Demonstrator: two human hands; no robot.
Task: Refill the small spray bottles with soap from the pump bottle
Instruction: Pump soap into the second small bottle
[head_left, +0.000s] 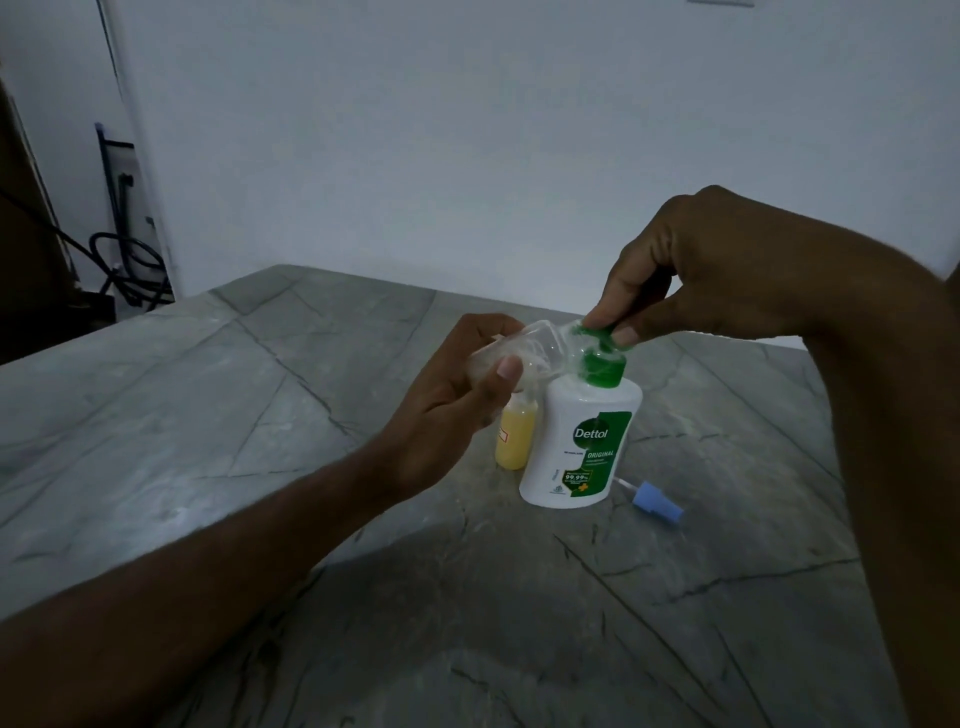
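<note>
A white Dettol pump bottle with a green pump head stands upright on the grey stone table. My right hand pinches the pump head from above. My left hand holds a small clear spray bottle tilted on its side, its open mouth against the pump nozzle. Behind the pump bottle and close beside it stands a second small bottle with yellow liquid, partly hidden by my left hand. A blue spray cap with its thin tube lies on the table right of the pump bottle.
A white wall rises just behind the table's far edge. At the far left, beyond the table, dark cables and a frame stand on the floor.
</note>
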